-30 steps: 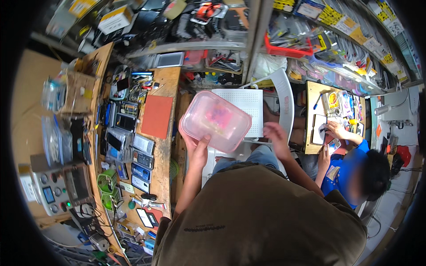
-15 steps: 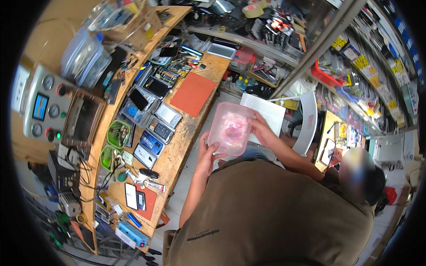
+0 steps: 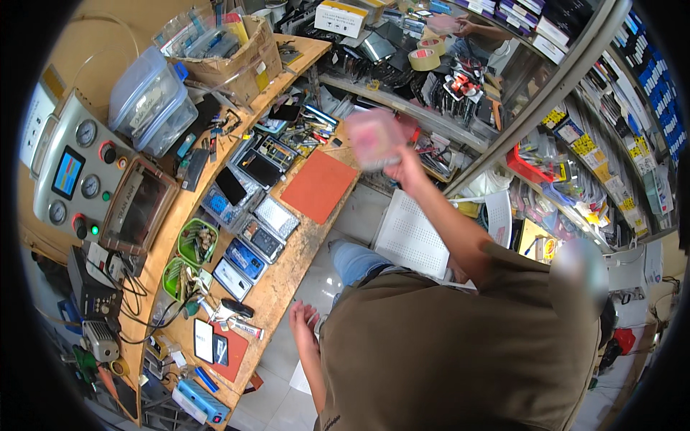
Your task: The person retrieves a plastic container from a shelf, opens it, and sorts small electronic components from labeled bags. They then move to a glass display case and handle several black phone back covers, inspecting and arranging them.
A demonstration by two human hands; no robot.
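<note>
My right hand (image 3: 407, 171) is shut on a pink translucent plastic box (image 3: 371, 133), held out at arm's length above the far end of the wooden workbench (image 3: 282, 276). The box is blurred by motion, and its contents cannot be made out. Directly under it lies an orange mat (image 3: 316, 185). My left hand (image 3: 305, 320) hangs low beside the bench's front edge, fingers apart and holding nothing. It is nearest to a small tube and a black mouse-like item on the bench.
Rows of phones (image 3: 248, 215) and green trays (image 3: 195, 241) cover the bench. A grey machine with gauges (image 3: 86, 179) stands at left, clear tubs (image 3: 151, 100) and a cardboard box (image 3: 230, 50) behind. A white perforated board (image 3: 413, 233) lies by my knee. Another person's hand (image 3: 467, 27) shows at the top.
My left hand has let go of the pink box and dropped beside the bench. My right hand alone has lifted the box up and forward over the bench's far end.
</note>
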